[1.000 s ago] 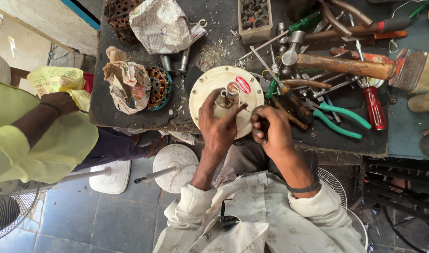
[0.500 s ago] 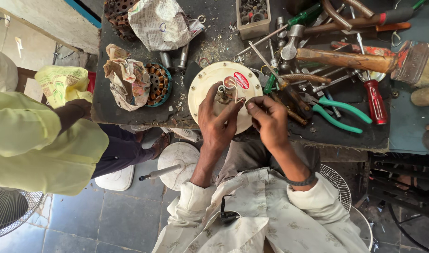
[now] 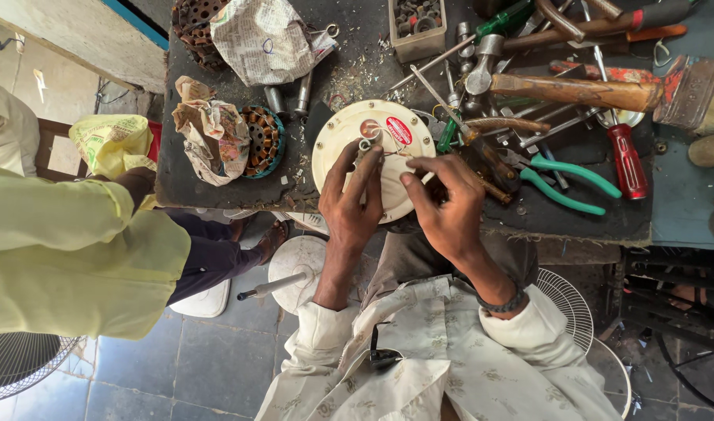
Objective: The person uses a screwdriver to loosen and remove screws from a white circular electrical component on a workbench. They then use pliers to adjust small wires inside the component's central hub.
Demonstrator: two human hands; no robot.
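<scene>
Pinching wire (image 3: 394, 154) w/ both hands (image 3: 443, 204)

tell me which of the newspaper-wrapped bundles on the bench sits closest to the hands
The smaller crumpled bundle beside the round copper-wound coil, just left of the left hand. The bigger bundle lies farther off, at the bench's far edge.

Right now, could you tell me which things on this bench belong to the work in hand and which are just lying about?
In hand:
- cream round motor housing
- thin wire pinched at its centre
- left hand, right hand

Lying about:
- green-handled pliers
- red-handled screwdriver
- wooden-handled hammer
- copper-wound stator
- crumpled newspaper
- small box of parts
</scene>
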